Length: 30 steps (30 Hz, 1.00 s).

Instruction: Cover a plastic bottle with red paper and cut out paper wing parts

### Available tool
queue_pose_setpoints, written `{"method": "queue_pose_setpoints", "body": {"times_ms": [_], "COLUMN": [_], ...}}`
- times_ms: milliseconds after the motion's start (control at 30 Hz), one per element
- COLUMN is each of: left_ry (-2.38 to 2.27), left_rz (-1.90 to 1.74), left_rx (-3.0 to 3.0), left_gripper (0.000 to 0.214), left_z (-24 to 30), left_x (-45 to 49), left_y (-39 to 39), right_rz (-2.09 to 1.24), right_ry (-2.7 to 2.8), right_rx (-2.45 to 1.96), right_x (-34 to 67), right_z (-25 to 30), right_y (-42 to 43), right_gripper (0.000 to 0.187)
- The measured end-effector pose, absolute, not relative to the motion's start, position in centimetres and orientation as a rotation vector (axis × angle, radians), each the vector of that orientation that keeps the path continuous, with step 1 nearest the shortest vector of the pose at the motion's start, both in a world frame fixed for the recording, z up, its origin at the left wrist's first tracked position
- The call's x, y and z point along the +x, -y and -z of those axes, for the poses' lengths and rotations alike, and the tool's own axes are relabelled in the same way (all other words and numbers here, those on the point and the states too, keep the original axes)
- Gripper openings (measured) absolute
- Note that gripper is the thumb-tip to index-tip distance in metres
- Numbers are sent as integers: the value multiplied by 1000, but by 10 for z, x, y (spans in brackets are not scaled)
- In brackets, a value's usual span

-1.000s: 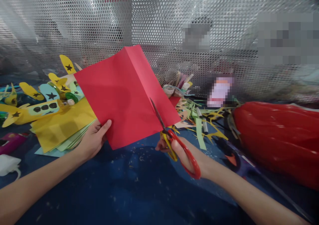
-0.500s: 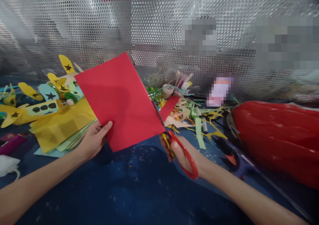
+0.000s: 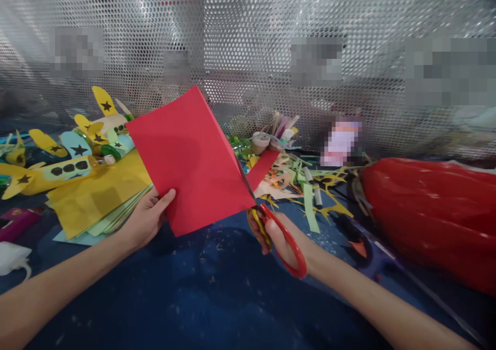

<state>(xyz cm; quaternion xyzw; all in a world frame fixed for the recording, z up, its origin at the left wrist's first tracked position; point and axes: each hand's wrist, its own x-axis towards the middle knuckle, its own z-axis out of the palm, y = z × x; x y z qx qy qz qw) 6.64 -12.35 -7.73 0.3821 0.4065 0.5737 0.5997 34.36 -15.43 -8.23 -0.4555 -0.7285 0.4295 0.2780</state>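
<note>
My left hand (image 3: 149, 216) pinches a sheet of red paper (image 3: 189, 164) at its lower left edge, thumb on top. The sheet is held up at a tilt above the blue surface. Scissors with red and yellow handles (image 3: 292, 252) are in my right hand (image 3: 281, 234), fingers wrapped through the loops. Their blades lie along the sheet's right edge; part of them is hidden by the paper. A narrow red strip (image 3: 265, 166) shows just beyond the blades; whether it is still joined to the sheet I cannot tell.
Left, yellow and green paper sheets (image 3: 96, 200) lie beside bottle-and-paper planes (image 3: 70, 169). Behind the scissors are paper scraps (image 3: 310, 200), a marker (image 3: 318, 192) and cups with sticks (image 3: 271, 138). A shiny red bag (image 3: 426, 205) and a purple-handled tool (image 3: 372, 252) are right. Perforated silvery sheeting (image 3: 240, 45) stands behind.
The red sheet's upper part has shifted slightly right and bends a little more. Both hands and the scissors have stayed almost in place.
</note>
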Motion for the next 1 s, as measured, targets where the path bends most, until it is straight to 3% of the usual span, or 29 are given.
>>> {"method": "queue_pose_setpoints", "body": {"times_ms": [1000], "left_ry": [-937], "left_rz": [-1303], "left_rx": [922], "left_gripper": [39], "left_z": [80], "left_x": [65], "left_y": [122], "right_rz": [-1220], "right_ry": [1809], "right_rx": [-1258], "right_x": [342], "right_z": [80], "right_y": [155], "right_gripper": [64]}}
